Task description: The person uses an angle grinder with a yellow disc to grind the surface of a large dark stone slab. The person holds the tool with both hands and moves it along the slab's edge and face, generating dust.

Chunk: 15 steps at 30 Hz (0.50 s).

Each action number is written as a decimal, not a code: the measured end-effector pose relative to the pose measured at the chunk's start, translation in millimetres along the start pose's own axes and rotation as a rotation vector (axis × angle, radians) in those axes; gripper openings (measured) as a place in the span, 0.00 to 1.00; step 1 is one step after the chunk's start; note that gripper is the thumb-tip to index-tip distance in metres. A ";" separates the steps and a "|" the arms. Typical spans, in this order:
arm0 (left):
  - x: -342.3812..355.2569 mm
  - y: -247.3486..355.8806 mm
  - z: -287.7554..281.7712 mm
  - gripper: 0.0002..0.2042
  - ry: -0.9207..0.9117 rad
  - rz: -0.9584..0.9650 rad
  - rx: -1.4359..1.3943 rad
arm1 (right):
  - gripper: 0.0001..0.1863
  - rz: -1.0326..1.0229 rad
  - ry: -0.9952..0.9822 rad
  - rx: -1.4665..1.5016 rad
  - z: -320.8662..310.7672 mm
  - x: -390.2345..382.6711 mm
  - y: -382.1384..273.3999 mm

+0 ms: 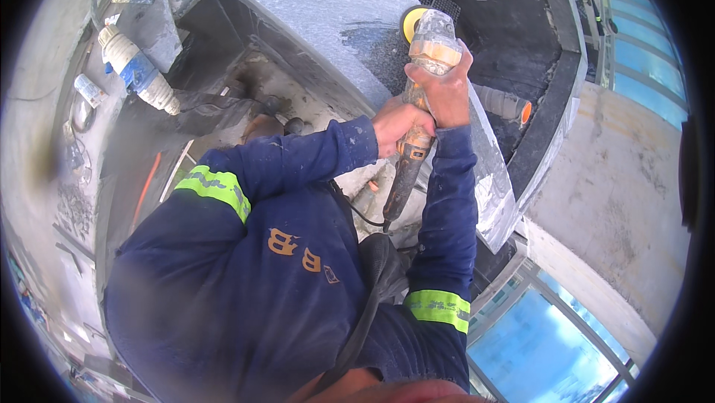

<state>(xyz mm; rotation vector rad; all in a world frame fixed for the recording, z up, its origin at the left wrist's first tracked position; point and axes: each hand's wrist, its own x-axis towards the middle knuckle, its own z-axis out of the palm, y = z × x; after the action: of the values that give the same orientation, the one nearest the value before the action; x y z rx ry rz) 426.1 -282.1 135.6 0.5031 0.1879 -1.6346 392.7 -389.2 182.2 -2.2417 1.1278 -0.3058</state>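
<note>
The long, dusty orange-and-black power grinder [415,142] lies across the near edge of the broad, speckled grey stone slab [313,4], its head over the slab's right side. 2 bare hands grip it: the right hand [448,91] has its fingers wrapped around the neck just behind the head, and the left hand [400,126] is closed around the body farther back.

The round yellow disc [410,24] shows beside the head, next to the dark, wet-looking patch [378,49] on the slab. Whether it spins, or presses on the stone, I cannot tell.

To do this well, the 2 hands should share the work – the front one steering the head, the rear one steadying the body against twist. Even, light pressure and overlapping passes look wise; dwelling in 1 spot could leave a hollow, and tipping at the edge could chip it. The thin black cord [365,218] trails near the left forearm – best held clear of the disc.
</note>
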 end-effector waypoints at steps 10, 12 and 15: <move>25.5 0.7 10.8 0.14 -0.065 -0.091 0.031 | 0.52 0.037 0.088 -0.131 -16.1 13.4 11.1; 20.3 -0.9 7.8 0.13 -0.056 -0.049 0.032 | 0.52 0.005 0.049 0.002 -12.7 9.5 10.0; 12.8 -3.2 5.3 0.11 -0.029 -0.011 0.032 | 0.52 0.037 0.040 0.011 -10.5 4.2 10.5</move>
<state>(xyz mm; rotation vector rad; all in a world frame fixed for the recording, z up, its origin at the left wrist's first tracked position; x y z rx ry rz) 421.2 -295.3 134.3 0.5033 0.1429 -1.6565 383.7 -401.7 183.8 -2.2117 1.1848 -0.3422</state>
